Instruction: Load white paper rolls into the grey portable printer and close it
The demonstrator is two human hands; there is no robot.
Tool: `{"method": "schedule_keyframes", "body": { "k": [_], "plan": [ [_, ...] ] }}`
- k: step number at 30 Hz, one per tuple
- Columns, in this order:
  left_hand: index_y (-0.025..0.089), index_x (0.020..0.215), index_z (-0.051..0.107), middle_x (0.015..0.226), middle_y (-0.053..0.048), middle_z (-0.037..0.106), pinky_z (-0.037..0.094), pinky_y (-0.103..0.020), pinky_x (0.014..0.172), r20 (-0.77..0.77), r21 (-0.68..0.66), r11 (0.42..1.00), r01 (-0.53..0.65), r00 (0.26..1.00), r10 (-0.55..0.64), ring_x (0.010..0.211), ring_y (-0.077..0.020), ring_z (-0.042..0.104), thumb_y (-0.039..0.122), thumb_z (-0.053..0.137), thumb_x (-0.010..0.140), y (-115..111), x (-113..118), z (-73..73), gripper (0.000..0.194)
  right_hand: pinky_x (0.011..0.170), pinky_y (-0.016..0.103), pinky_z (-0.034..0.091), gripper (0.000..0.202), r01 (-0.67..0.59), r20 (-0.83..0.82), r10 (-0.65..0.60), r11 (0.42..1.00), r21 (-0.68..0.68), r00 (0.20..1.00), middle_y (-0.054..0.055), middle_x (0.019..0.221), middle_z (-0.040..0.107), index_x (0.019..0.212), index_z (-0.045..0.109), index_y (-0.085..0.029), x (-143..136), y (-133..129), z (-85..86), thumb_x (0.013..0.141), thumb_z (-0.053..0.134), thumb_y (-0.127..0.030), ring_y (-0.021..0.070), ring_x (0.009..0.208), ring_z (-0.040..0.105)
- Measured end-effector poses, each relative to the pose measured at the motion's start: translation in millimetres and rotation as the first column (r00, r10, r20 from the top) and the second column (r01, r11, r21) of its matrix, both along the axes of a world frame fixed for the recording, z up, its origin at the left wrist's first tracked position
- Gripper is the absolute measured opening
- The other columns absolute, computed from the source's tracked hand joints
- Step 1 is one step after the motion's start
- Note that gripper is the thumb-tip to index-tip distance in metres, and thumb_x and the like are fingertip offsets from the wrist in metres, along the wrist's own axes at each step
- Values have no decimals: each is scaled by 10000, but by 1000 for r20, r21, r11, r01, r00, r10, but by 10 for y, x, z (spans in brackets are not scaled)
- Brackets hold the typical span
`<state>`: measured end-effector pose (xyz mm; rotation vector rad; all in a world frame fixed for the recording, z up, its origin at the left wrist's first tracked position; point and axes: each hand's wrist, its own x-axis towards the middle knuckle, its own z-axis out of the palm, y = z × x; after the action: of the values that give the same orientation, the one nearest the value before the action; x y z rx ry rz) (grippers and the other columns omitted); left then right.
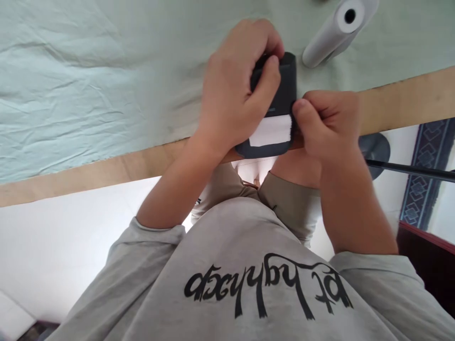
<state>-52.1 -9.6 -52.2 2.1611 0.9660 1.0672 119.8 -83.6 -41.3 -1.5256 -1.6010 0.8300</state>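
Note:
A small black device [282, 90] with rounded corners lies across the table's front edge, its lower end reaching past the wood. A band of white paper [270, 131] crosses its lower face. My left hand [238, 85] is closed round the upper left of the device, thumb on its face and fingers curled over the top end. My right hand [329, 116] is closed at the right edge, its thumb and curled forefinger pinching the device's side beside the paper. The tips of several right fingers are hidden.
A roll of white paper [325, 40] with a dark core stands at the back right of the hands. Pale green cloth [106, 85] covers the table up to a bare wooden edge [401, 100]. A dark round base with a black rod [408, 166] is below, at right.

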Motion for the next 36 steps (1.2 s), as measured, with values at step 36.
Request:
{"method": "schedule_keyframes", "body": {
  "k": [36],
  "plan": [
    [194, 1271, 563, 1236, -156, 648, 540, -366, 974, -103, -25, 974, -225, 970, 221, 1223, -247, 626, 421, 403, 996, -458, -248, 91, 391, 456, 266, 158, 523, 43, 47, -46, 998, 56, 998, -49, 468, 269, 524, 308, -188, 8, -1, -98, 935, 571, -376, 50, 456, 265]
  ]
}}
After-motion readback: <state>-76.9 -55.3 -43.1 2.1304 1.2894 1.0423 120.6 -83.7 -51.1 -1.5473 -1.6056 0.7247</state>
